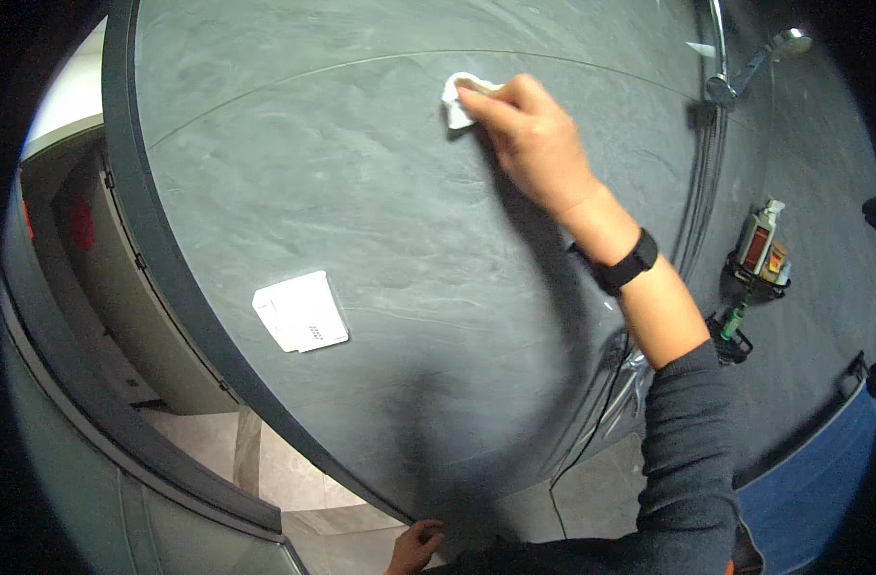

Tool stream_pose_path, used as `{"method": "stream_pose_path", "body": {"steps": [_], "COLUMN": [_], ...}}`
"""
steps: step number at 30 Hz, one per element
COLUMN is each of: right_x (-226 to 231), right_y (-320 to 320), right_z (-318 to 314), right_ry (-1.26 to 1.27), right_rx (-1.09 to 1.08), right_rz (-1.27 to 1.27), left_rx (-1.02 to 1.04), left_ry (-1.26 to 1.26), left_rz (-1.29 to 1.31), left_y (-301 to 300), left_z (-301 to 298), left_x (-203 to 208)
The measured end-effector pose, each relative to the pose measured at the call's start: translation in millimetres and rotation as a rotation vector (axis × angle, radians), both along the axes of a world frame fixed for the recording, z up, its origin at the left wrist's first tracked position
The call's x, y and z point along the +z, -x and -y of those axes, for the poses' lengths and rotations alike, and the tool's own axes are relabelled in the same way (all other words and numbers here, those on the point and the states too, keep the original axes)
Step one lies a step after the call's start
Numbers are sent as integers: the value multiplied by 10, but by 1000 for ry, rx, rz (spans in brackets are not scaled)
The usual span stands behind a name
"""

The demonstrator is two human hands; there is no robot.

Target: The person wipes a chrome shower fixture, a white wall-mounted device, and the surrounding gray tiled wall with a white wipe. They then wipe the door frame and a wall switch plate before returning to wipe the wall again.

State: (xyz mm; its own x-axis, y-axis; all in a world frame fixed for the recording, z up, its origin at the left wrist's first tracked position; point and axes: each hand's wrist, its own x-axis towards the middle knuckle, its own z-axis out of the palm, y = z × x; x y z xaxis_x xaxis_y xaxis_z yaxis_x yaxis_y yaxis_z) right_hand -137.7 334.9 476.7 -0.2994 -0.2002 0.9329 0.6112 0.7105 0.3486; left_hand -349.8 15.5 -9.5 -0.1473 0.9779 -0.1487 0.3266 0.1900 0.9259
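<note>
My right hand (pixel 537 144) is raised to a grey marbled wall (pixel 380 201). Its fingers pinch a crumpled white cloth (pixel 457 101) against the surface, just below a thin horizontal joint line. A black watch (pixel 633 263) sits on that wrist, under a pushed-up dark sleeve. Low in the picture, my left hand (pixel 417 546) is partly cut off by the lower edge, close to the wall's dark edge strip. Its fingers are loosely bent and apart, with nothing visible in them. A white control panel (pixel 302 311) is mounted on the wall, left of and below the cloth.
At the right hang a shower head (pixel 791 40) and its hose. Beyond my forearm, a corner rack (pixel 759 278) carries bottles, with a green-handled brush (pixel 733 321) below. A blue towel (pixel 817 479) hangs lower right. To the left, a dark frame (pixel 184 278) borders a doorway.
</note>
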Motion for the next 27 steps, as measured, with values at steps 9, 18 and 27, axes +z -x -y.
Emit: {"method": "stream_pose_path", "body": {"steps": [9, 18, 27], "right_x": [927, 202, -174], "right_y": [-1448, 512, -51], "right_z": [-690, 117, 92], "right_ry": [266, -60, -6], "right_rx": [-411, 100, -116], "right_rz": [-730, 107, 334], "left_rx": [62, 36, 159], "left_ry": [4, -87, 47], "left_rz": [45, 38, 95], "left_y": [314, 313, 437], "left_z": [201, 99, 331], "left_x": [-498, -513, -236]}}
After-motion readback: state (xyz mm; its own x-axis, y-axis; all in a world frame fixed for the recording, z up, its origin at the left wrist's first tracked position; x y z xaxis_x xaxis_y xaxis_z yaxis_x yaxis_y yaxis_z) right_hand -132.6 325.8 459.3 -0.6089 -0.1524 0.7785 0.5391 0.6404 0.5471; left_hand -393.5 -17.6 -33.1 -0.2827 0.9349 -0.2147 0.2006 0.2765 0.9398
